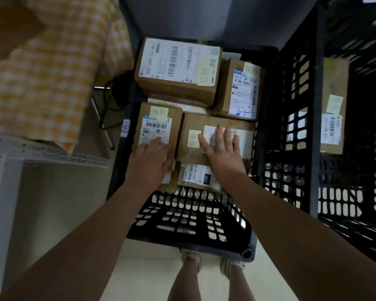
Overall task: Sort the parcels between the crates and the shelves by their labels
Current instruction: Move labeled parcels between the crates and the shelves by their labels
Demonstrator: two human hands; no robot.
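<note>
While the left hand (pixel 152 158) lies flat, fingers straight, on a small parcel (pixel 156 129) by the left wall of the black crate (pixel 193 213), the right hand (pixel 224 148) rests spread, gripping nothing, on a wider parcel (pixel 191 127) in the crate's middle.

Bare forearms (pixel 91 231), pale sneakers (pixel 190 256)

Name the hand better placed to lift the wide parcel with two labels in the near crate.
Right. The right hand lies flat on top of that wide parcel, fingers spread. The left hand rests on the narrower parcel beside it, so it would probably have to cross over.
</note>
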